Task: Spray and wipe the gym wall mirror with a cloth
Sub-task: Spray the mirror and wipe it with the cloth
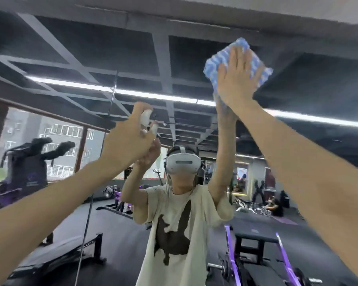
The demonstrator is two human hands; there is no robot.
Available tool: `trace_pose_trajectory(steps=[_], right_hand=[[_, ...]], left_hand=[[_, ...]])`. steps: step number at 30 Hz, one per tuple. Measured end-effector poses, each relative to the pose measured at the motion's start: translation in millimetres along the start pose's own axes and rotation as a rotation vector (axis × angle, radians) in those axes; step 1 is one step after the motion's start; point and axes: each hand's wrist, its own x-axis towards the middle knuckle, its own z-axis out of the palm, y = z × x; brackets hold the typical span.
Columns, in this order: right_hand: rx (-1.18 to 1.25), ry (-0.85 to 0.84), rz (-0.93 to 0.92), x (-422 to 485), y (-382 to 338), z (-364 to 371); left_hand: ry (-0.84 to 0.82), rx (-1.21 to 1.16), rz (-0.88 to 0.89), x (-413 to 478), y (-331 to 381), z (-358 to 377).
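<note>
We're in a gym, no doubt about it. A big wall mirror (310, 83) throws the whole room back: dark floor (122, 234) running deep, a black padded bench (70, 252) low on the left, and a purple-framed bench (254, 234) on the right with weight plates (224, 265) beside it. Further back there's more purple equipment (117, 196). A tall black machine (27, 164) stands on the left against windows (66, 133) that look out on apartment blocks. Overhead, a dark open ceiling grid (163, 58) is crossed by long strip lights (136, 93).
</note>
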Motion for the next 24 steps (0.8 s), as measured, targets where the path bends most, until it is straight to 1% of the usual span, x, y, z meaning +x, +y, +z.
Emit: trace_pose_trajectory(steps=[1, 2, 4, 5, 6, 7, 10, 11, 12, 13, 16, 17, 18, 19, 21, 22, 24], right_hand=[[-0.018, 0.026, -0.013, -0.4, -29.0, 9.7], [-0.016, -0.003, -0.127, -10.2, -66.2, 19.2], [-0.044, -0.083, -0.514, -29.5, -127.0, 34.1], [-0.070, -0.106, -0.656, -28.6, -141.1, 34.3], [-0.107, -0.112, -0.717, -14.5, -145.0, 30.4], [-0.141, -0.104, -0.695, 5.6, -142.7, 27.8], [-0.075, -0.045, -0.390, 51.7, -130.5, 24.8], [-0.048, -0.018, -0.356, 50.4, -132.1, 27.4], [-0.025, 0.003, -0.387, 39.0, -136.8, 29.7], [-0.015, 0.006, -0.458, 18.7, -142.4, 34.6], [-0.077, -0.044, -0.786, -91.9, -138.6, 55.1], [-0.102, -0.077, -0.839, -120.6, -130.8, 57.9], [-0.110, -0.114, -0.849, -131.4, -122.0, 56.2], [-0.110, -0.120, -0.827, -128.8, -110.2, 49.5], [-0.141, -0.058, -0.631, -91.1, -70.2, 37.8], [-0.138, -0.039, -0.495, -65.8, -39.2, 33.0], [-0.024, 0.023, -0.074, -33.1, 22.4, 16.1]], left_hand=[[0.008, 0.004, -0.008, 0.0, -2.8, -0.6], [0.016, 0.010, -0.012, -0.6, -7.6, -3.0], [0.036, 0.017, -0.026, -2.3, -17.9, -8.9], [0.035, 0.025, -0.033, -3.5, -23.6, -12.7], [0.021, 0.038, -0.037, -4.1, -29.1, -16.0], [-0.002, 0.052, -0.045, -4.9, -33.6, -18.8], [-0.040, 0.060, -0.074, -6.3, -42.0, -22.3], [-0.036, 0.056, -0.076, -6.1, -43.4, -23.1], [-0.028, 0.046, -0.072, -6.2, -43.5, -24.6], [-0.023, 0.039, -0.067, -6.2, -44.2, -26.4], [0.058, -0.014, -0.078, -6.4, -43.9, -37.1], [0.082, -0.049, -0.087, -8.2, -41.0, -39.4], [0.088, -0.072, -0.080, -11.0, -36.3, -40.4], [0.077, -0.078, -0.065, -14.6, -30.8, -39.8], [0.033, -0.008, -0.053, -19.7, -21.3, -37.3], [0.011, 0.044, -0.060, -21.1, -16.5, -34.9], [-0.017, 0.094, -0.075, -18.7, -12.3, -26.4]])
